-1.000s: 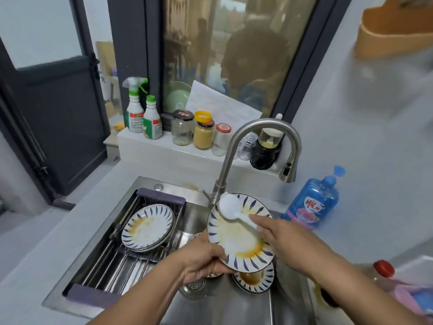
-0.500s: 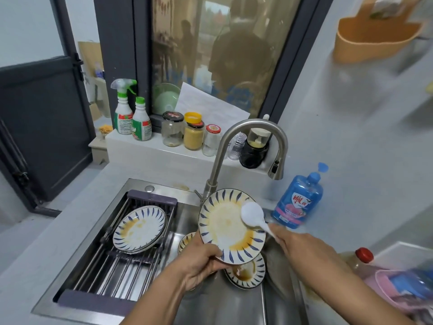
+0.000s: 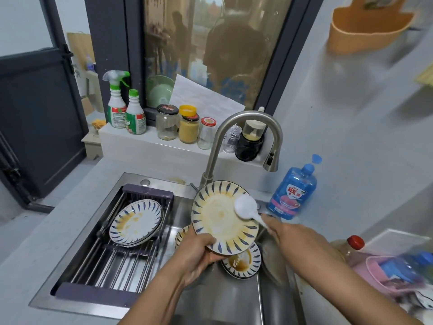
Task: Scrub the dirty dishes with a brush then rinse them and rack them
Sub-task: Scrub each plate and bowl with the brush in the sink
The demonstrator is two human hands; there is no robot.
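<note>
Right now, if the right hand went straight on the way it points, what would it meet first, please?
Most likely the dirty plate held by the left hand: the right hand points up-left, and the white brush it grips overlaps the plate's face, though depth is unclear.
</note>
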